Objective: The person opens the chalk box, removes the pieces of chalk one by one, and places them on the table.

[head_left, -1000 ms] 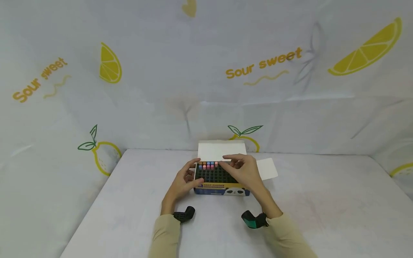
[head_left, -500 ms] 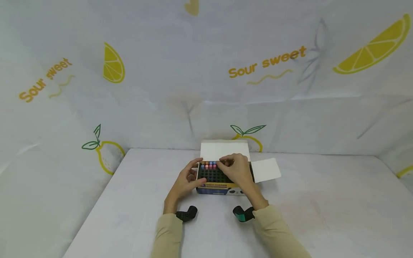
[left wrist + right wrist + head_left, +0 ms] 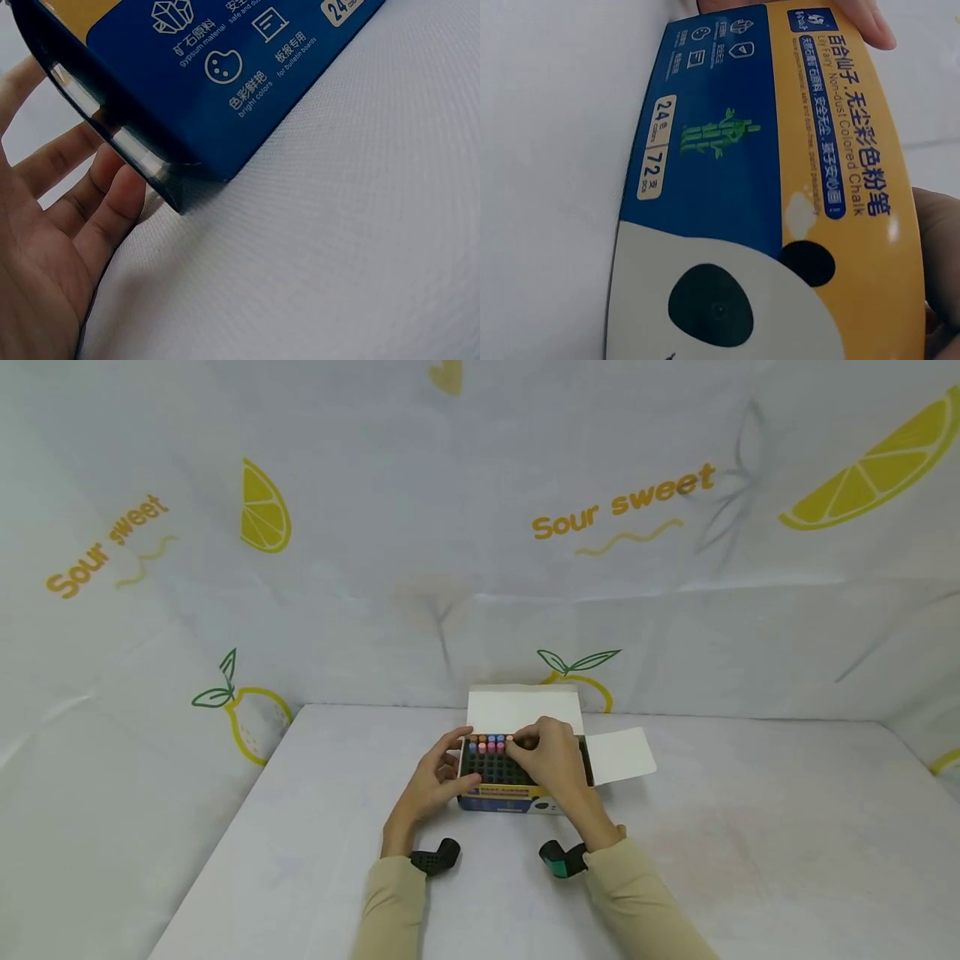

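Observation:
A chalk box (image 3: 498, 804), printed as coloured chalk with a panda face, stands with its lid up. Its black holder has many holes; chalk sticks (image 3: 491, 747) in brown, orange, blue and pink fill part of the two back rows at the left. My left hand (image 3: 432, 781) holds the box's left end, thumb at the front edge and fingers round the side. With thumb and index finger my right hand (image 3: 551, 760) pinches at a pink chalk stick (image 3: 510, 738) in the back row; the fingertips partly hide it. The right wrist view shows the box front (image 3: 727, 150) close up.
The white lid (image 3: 522, 710) rises behind the box, and a white side flap (image 3: 621, 755) sticks out at its right. White cloth covers the table (image 3: 750, 827); a lemon-print cloth (image 3: 360, 527) hangs behind. Each wrist wears a black camera mount (image 3: 437, 857).
My right hand has moved left and in over the back row, its fingertips closing on the pink chalk stick. The left hand keeps its hold on the box. The head view has shifted slightly.

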